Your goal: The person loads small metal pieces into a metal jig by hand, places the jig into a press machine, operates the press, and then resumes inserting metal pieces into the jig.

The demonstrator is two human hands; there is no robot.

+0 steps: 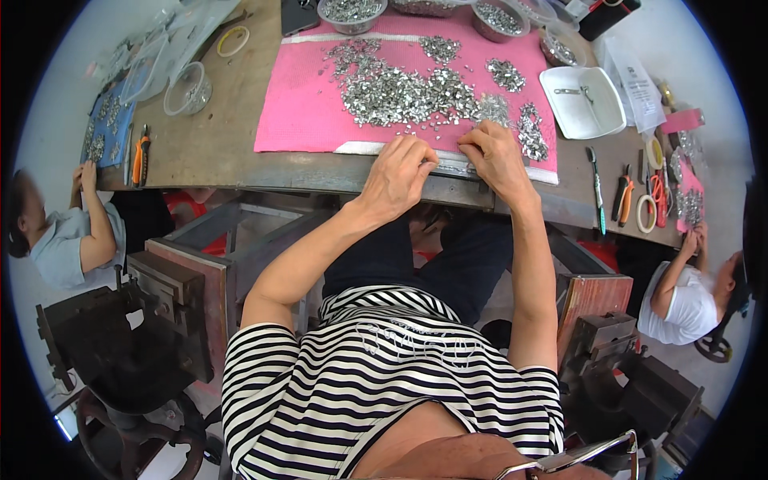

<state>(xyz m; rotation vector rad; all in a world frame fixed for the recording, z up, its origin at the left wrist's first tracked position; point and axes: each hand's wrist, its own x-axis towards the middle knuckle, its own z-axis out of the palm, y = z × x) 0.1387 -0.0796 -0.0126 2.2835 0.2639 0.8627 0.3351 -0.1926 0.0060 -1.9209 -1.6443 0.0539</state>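
Note:
Both my hands are over the front edge of a pink mat, close to a large pile of small shiny metal pieces. My left hand has its thumb and fingers pinched together; whatever may be in them is too small to name. A short gap to the right, my right hand is closed in a similar pinch, its fingertips beside the pile's near right end. What it may hold cannot be made out either. Smaller heaps of metal pieces lie just past my right hand.
Tubs of metal pieces line the far side. A white tray stands to the right, near a toothbrush, pliers and tape rolls. Other pliers lie left. A person works at each side.

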